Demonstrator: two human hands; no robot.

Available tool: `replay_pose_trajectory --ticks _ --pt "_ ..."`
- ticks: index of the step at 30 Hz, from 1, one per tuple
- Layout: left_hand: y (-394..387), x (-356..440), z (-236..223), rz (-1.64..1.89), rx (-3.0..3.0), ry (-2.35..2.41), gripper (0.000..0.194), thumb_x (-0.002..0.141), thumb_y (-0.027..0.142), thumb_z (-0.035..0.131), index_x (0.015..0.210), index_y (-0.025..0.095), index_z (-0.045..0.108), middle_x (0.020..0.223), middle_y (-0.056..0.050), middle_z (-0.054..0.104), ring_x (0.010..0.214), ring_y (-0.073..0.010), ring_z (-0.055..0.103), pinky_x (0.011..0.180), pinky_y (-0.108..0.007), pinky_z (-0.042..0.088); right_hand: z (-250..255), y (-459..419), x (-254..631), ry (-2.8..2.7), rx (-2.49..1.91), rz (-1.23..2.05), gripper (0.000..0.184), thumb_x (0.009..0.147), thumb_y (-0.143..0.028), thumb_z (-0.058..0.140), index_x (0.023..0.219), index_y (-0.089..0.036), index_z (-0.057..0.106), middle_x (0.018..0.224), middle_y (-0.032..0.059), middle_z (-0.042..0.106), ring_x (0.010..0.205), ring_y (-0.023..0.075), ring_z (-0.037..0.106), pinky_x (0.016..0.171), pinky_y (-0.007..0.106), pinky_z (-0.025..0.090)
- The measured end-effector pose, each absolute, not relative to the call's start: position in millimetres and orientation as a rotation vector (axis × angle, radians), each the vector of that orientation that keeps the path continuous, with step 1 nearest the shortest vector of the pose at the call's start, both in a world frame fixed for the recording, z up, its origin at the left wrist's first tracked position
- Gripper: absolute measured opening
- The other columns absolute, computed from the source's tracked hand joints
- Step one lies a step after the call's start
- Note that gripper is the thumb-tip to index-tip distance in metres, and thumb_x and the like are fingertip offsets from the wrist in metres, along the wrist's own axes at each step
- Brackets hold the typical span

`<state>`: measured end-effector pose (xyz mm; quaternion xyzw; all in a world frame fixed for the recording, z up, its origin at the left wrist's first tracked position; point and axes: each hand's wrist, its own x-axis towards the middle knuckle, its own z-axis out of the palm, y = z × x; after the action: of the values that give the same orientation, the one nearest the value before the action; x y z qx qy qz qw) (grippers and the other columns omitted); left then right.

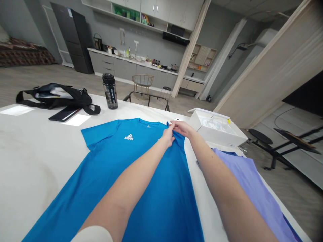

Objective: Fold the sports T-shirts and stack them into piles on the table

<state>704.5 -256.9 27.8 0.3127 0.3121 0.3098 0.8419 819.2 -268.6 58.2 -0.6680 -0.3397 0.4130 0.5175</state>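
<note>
Beneath the left hand (167, 135) and right hand (182, 128), the blue fabric T-shirt (113, 156), left of the white rectangular box (210, 135), is pinched by both.

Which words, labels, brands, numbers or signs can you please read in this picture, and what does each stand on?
"PEAK", under a white triangular logo: chest of the bright blue short-sleeved T-shirt.
Too small to read: the mark inside that shirt's collar.
Too blurred to read: the white lettering on the dark cylindrical bottle.
Too small to read: the pale label on the tall dark refrigerator.
</note>
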Motion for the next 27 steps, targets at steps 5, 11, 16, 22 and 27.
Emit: replay_pose_trajectory --ticks 5,11,16,22,27 --pt "-235.7 681.8 27.4 0.711 0.714 0.819 0.015 0.081 0.027 0.07 0.09 0.016 0.066 0.062 0.003 0.054 0.054 -0.0101 0.05 0.056 -0.023 0.042 48.4 -265.9 817.4 -0.975 -1.729 0.627 0.041 0.079 -0.016 0.053 0.117 -0.017 0.066 0.118 0.0109 0.071 0.098 0.0195 0.068 0.088 0.036 0.057" --pt "-221.8 650.0 31.5 0.858 0.894 0.715 0.014 0.083 0.022 0.061 0.094 0.019 0.068 0.074 0.002 0.064 0.065 -0.0121 0.057 0.063 -0.023 0.045 26.9 -266.2 824.4 -1.201 -1.835 0.702 0.052 0.064 -0.012 0.053 0.11 -0.02 0.074 0.108 0.0038 0.075 0.091 0.0189 0.066 0.086 0.032 0.053" --pt "-195.8 616.7 25.8 1.066 1.204 0.703 0.015 0.09 0.027 0.056 0.093 0.018 0.069 0.09 -0.003 0.071 0.086 -0.0167 0.063 0.081 -0.027 0.05 19.6 -250.4 818.5 -1.339 -1.933 0.728 0.015 0.07 -0.022 0.059 0.073 -0.017 0.073 0.076 0.0021 0.072 0.084 0.0203 0.064 0.083 0.03 0.05" --pt "-172.2 586.2 19.1 1.017 1.192 0.704 0.019 0.093 0.03 0.056 0.101 0.019 0.069 0.103 -0.006 0.074 0.097 -0.02 0.066 0.09 -0.03 0.051 11.7 -219.5 801.9 -1.356 -1.938 0.661 0.008 0.071 -0.024 0.062 0.076 -0.019 0.066 0.072 -0.0012 0.069 0.078 0.0181 0.064 0.075 0.027 0.05" --pt "-158.2 569.7 17.2 1.052 1.463 1.079 0.024 0.098 0.033 0.05 0.096 0.017 0.068 0.104 -0.013 0.074 0.106 -0.0284 0.066 0.095 -0.038 0.048 6.9 -201.5 798.7 -1.336 -2.006 0.442 0.017 0.079 -0.03 0.067 0.092 -0.021 0.069 0.091 0.0021 0.074 0.092 0.0211 0.065 0.083 0.031 0.05"
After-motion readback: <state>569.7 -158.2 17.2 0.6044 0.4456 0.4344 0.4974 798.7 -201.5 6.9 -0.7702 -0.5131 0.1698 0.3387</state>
